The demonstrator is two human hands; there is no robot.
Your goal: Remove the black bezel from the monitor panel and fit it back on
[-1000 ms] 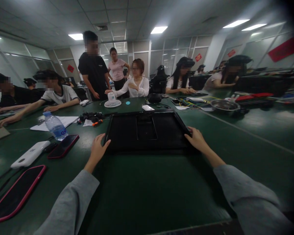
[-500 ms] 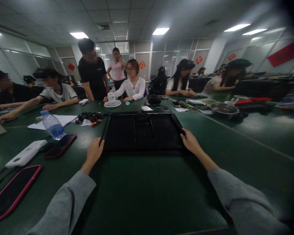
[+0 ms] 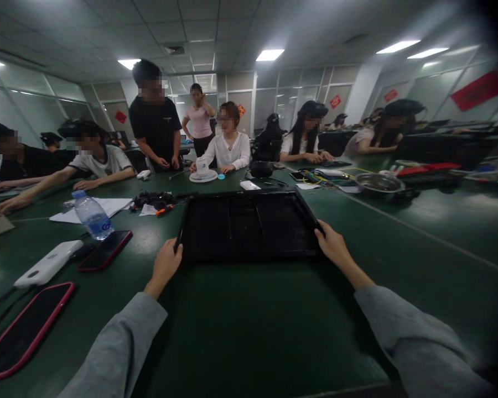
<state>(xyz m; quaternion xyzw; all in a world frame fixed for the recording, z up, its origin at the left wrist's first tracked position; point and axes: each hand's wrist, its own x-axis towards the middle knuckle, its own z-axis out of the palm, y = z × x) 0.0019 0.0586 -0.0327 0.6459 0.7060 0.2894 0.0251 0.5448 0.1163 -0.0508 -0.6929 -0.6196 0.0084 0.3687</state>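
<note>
A wide black frame-like panel (image 3: 249, 226) with raised edges and a recessed strip in its middle lies over the green table (image 3: 257, 326). My left hand (image 3: 166, 265) grips its left edge, thumb on the near left corner. On the opposite side, my right hand (image 3: 333, 243) is closed round the right edge, near the front right corner. Fingers of both hands are partly hidden by the panel's sides. Whether the panel rests fully on the table cannot be made out.
At left are a water bottle (image 3: 93, 216), a dark phone (image 3: 105, 250), a white power bank (image 3: 48, 264) and a red-edged phone (image 3: 27, 329). Beyond the panel stands a white fan (image 3: 203, 172), held by a person. A metal bowl (image 3: 379, 183) sits at right.
The panel and both my hands have shifted slightly right, and the panel looks flatter. Across the table, the white fan has moved right with a person's hand on it.
</note>
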